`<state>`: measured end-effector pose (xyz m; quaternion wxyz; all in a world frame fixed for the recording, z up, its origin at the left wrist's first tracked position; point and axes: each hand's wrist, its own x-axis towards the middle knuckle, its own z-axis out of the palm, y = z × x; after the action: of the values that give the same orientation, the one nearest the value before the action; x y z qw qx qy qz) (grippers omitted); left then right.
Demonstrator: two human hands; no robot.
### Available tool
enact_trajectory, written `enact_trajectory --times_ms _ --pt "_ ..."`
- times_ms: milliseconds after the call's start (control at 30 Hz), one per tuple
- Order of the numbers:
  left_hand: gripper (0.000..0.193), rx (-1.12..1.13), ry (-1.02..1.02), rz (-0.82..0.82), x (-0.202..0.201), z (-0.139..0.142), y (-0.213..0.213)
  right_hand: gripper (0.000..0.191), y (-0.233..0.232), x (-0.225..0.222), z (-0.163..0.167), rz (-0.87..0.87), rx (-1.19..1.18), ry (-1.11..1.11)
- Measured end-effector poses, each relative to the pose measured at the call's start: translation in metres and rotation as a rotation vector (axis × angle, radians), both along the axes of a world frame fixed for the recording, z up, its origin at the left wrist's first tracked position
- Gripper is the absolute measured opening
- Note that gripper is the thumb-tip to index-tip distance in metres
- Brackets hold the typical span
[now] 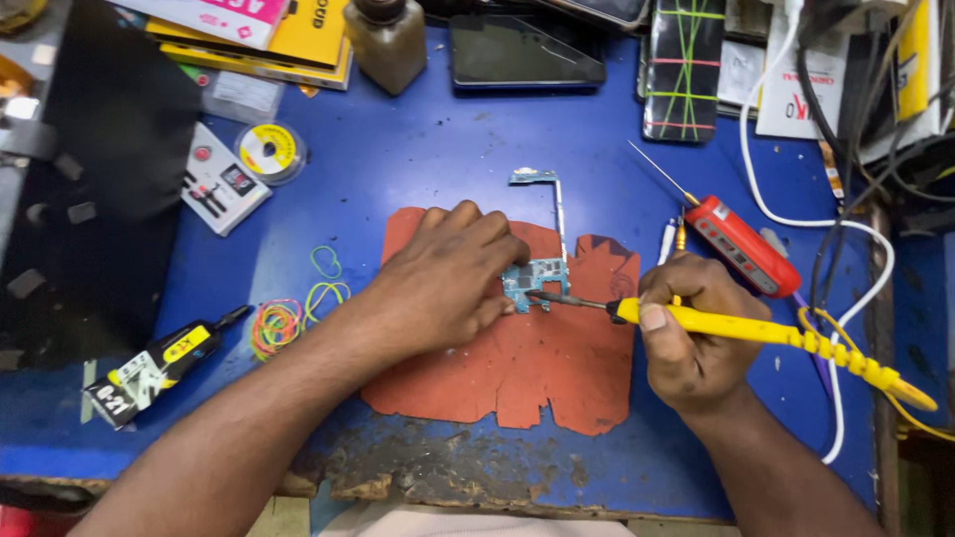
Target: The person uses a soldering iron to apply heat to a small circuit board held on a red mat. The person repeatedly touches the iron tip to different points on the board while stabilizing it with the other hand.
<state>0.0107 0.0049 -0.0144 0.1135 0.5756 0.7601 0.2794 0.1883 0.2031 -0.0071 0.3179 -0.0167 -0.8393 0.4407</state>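
Just above the middle of the frame, a small blue-green L-shaped phone circuit board [535,276] lies on a worn, ragged-edged orange-red heat mat [517,368], its thin arm running up past the mat's top edge onto the blue tabletop [418,149]. The dark metal tip of a yellow-handled soldering iron [736,326] touches the board's lower right corner. The likeliest trouble, as I judge it, is the board skating sideways under the tip, since only fingertips pin it; that could smear solder across neighbouring parts. The hot tip also sits very near the fingers of the left hand [448,283], so a small slip could burn them. The iron's yellow cord [875,373] trails off to the right among white and black cables and could tug the handle off line. The left hand lies palm down, fingers curled and pressed together onto the board's left edge, forearm coming in from the lower left. The right hand [696,338] is wrapped closed around the handle, thumb on top pointing towards the tip, wrist entering from the lower right. Just above it lies a red probe tool with a thin needle [741,244]. Further out, coloured rubber bands [284,318] sit at left centre, and a black-and-yellow tube [164,363] at the lower left.
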Motion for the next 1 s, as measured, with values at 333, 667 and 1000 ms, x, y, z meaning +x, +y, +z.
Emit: enact_trajectory --times_ms 333,667,1000 --pt "0.045 -0.036 -0.018 0.008 -0.0002 0.0063 0.0008 0.017 -0.0007 -0.0016 0.0001 0.019 0.012 0.003" --pt "0.045 -0.038 -0.009 0.008 0.0001 0.0085 0.0009 0.018 -0.0008 -0.0007 -0.0003 0.024 0.015 0.005" --pt "0.046 -0.042 -0.008 0.009 -0.0005 0.0065 0.0009 0.02 -0.0011 -0.0019 -0.0008 0.024 0.018 0.01"
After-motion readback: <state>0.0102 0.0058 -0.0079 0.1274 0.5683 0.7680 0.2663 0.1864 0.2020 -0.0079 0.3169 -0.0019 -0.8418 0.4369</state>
